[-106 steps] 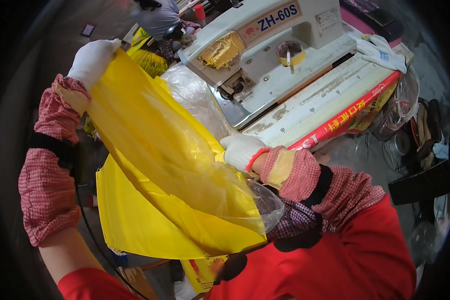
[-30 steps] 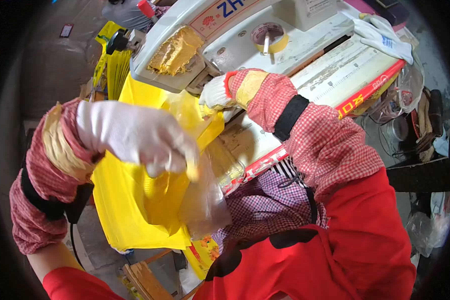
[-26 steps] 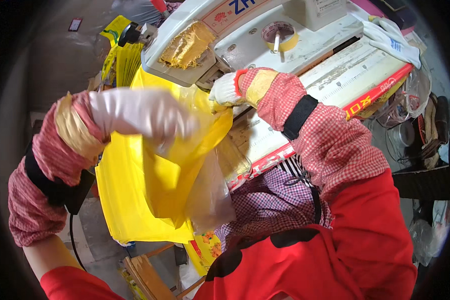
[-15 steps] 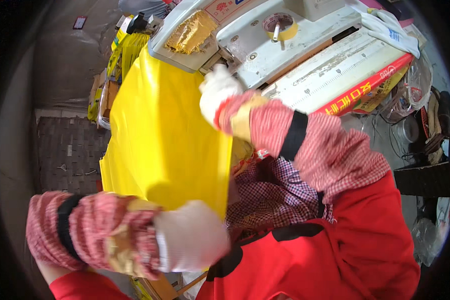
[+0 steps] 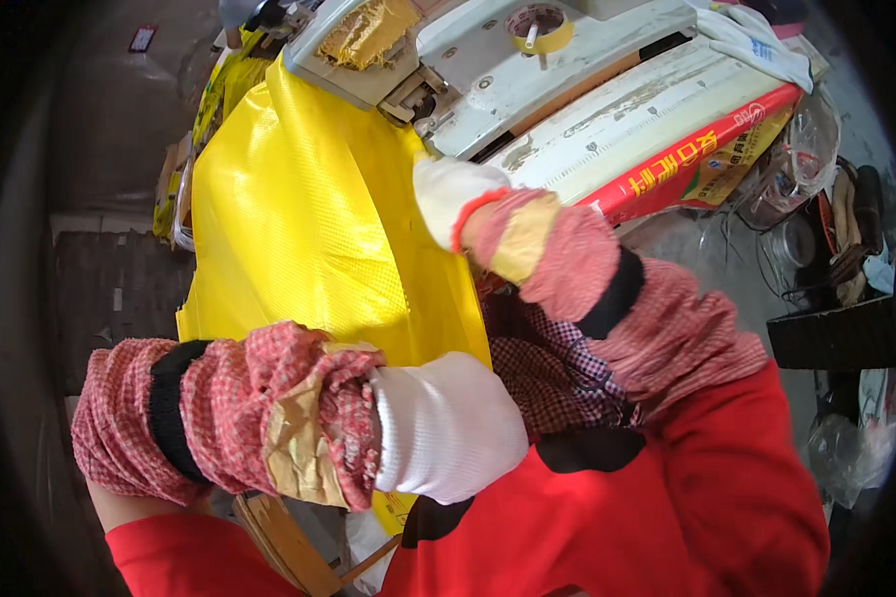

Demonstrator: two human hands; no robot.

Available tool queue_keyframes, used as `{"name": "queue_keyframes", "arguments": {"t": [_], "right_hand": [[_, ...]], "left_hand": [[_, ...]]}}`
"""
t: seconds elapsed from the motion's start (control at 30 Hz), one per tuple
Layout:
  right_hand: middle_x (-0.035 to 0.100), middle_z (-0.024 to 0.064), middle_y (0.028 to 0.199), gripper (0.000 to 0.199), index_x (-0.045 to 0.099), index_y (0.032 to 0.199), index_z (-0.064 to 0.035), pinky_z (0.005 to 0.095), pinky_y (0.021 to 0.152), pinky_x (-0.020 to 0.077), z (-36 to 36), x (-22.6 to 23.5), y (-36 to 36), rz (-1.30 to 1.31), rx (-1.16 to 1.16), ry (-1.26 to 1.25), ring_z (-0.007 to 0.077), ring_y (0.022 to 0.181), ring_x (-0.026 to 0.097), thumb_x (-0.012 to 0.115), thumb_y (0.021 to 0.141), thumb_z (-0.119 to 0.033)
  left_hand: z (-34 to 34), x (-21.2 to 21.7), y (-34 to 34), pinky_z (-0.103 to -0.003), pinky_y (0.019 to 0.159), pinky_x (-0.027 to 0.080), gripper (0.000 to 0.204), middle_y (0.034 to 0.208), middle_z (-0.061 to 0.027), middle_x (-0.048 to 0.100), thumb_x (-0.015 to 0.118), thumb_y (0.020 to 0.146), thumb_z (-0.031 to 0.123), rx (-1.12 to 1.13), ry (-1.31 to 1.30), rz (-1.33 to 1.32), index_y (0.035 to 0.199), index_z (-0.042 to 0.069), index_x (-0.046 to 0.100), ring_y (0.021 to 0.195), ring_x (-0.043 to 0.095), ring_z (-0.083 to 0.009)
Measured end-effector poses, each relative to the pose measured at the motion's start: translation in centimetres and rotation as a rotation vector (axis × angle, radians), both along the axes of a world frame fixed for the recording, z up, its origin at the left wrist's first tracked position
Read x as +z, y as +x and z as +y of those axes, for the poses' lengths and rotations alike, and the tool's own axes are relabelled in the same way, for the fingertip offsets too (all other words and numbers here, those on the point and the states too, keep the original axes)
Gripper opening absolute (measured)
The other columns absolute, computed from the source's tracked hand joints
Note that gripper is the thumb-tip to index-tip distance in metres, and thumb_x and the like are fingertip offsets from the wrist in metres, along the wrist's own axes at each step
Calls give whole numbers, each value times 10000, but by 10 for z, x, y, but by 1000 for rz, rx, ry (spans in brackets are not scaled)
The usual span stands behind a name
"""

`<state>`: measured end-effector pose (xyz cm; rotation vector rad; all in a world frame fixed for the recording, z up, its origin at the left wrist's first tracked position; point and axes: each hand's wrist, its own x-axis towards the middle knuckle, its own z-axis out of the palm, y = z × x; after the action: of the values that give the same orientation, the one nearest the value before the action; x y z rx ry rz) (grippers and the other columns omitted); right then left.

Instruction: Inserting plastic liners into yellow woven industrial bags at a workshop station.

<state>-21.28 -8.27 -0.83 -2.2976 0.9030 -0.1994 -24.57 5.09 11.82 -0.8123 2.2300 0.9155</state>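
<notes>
A large yellow woven plastic sack (image 5: pixel 279 219) hangs in front of the sewing machine (image 5: pixel 448 95), its top edge reaching up under the machine's head. My right hand (image 5: pixel 458 204), in a white glove with an orange-red cuff edge, is closed at the sack's right edge, just below the machine's needle area. Its fingertips partly hide behind the glove. My left hand (image 5: pixel 453 428), also white-gloved, is curled in a fist over the sack's lower right corner. Its fingers point away beneath the palm, so what they hold is hidden.
A yellow tape roll (image 5: pixel 540 28) lies on the machine's top. Behind it a white glove (image 5: pixel 757 45) rests by a red-and-yellow printed bag (image 5: pixel 707 149). More yellow sacks (image 5: pixel 224 85) stand at the left, and a wooden piece (image 5: pixel 284 542) is below my left arm.
My left hand has moved right and upward, and the sack's lower right corner has shifted the same way. My right hand has moved slightly right and down, away from the machine.
</notes>
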Motion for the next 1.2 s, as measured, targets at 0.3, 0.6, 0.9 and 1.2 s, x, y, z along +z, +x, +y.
{"name": "queue_keyframes", "arguments": {"t": [0.3, 0.6, 0.9, 1.2], "right_hand": [[676, 114, 938, 174, 697, 938, -117, 346, 767, 518, 10, -34, 33, -1, 147, -192, 241, 930, 637, 596, 797, -129], [679, 117, 939, 183, 694, 949, -107, 354, 764, 518, 4, -20, 37, -145, 175, -91, 247, 927, 641, 600, 796, -141], [681, 119, 939, 194, 691, 960, -97, 361, 760, 519, 3, -18, 21, -257, 327, 40, 254, 924, 646, 604, 796, -152], [684, 122, 939, 208, 689, 971, -87, 368, 757, 520, 2, -17, 19, -303, 383, 91, 261, 921, 650, 609, 795, -164]], "left_hand": [[-33, 5, 16, -393, 530, 498, 197, 593, -68, 616, 677, 699, 283, -3, -70, -127, 596, 121, 636, 588, 624, -290], [-54, 61, 54, -382, 639, 533, 450, 798, -103, 671, 637, 726, 136, -66, -43, -924, 1176, 128, 618, 704, 668, -275], [-71, 12, 43, -415, 576, 512, 245, 669, -142, 616, 618, 755, 333, 134, -145, -125, 707, 101, 678, 631, 613, -346], [-56, 74, 66, -410, 610, 513, 187, 676, -76, 641, 687, 706, 287, -257, 71, -1003, 763, 113, 722, 660, 638, -270]]}}
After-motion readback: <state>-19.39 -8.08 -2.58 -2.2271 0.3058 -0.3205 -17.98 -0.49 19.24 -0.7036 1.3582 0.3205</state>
